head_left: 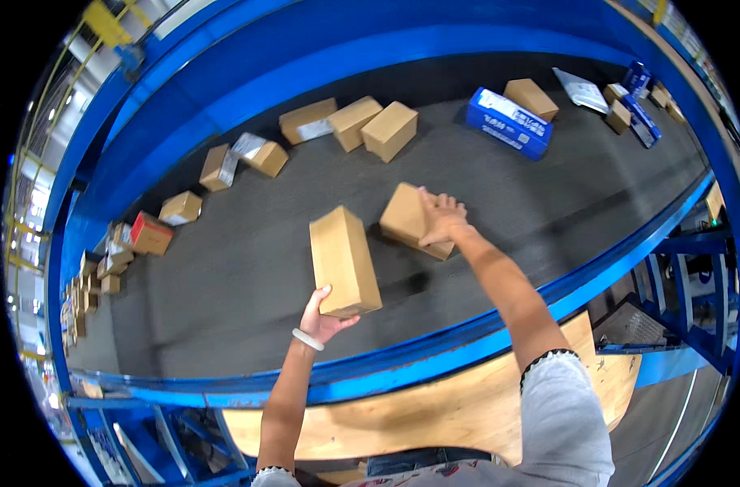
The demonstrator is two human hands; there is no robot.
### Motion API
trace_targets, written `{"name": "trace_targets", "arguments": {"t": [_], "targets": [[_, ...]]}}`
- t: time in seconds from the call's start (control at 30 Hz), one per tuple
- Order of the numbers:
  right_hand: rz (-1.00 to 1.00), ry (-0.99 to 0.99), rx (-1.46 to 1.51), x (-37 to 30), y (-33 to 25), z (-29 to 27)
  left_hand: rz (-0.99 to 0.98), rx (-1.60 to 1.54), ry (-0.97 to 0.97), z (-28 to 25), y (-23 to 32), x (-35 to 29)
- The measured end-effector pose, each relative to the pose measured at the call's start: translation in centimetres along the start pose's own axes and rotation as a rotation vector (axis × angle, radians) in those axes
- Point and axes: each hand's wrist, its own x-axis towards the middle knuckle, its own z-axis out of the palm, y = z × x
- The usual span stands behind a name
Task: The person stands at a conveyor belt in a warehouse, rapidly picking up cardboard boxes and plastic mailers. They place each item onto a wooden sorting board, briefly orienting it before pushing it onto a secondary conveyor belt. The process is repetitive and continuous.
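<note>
My left hand (323, 321) grips the lower end of a long brown cardboard box (342, 258), raised at a tilt over the dark conveyor belt (248, 284). The thumb lies along its side and the other fingers go under the bottom. To the right, my right hand (443, 219) lies with fingers spread on a second brown cardboard box (403, 209). This hand covers part of that box's top and right side. The two boxes are apart, with a narrow gap between them.
Along the belt's far side stand several cardboard boxes (390, 131), a blue printed box (509, 123) and a white flat parcel (581, 89). More boxes (86, 294) cluster at the far left. A blue rim (459, 347) edges the belt, above a wooden board (435, 414) nearest me.
</note>
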Motion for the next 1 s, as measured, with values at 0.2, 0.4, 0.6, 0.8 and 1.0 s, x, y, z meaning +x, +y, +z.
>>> {"name": "trace_targets", "arguments": {"t": [0.2,0.4,0.6,0.8,1.0], "targets": [[-0.09,-0.242,2.07,-10.7,7.1,1.0,1.33,1.314,0.413,5.3,-0.5,-10.4],[0.061,0.27,2.521,-43.2,17.2,7.3,2.015,1.599,0.21,13.8,-2.2,-9.7],[0.453,0.813,2.816,-73.8,13.7,22.2,1.884,1.438,-0.739,30.9,-18.4,-9.2],[-0.181,1.125,3.169,-90.0,6.6,34.7,1.817,1.266,-1.359,40.5,-39.9,-8.6],[1.079,2.483,2.411,-93.4,-2.2,32.7,1.22,1.434,-1.626,43.7,-43.1,-14.2]]}}
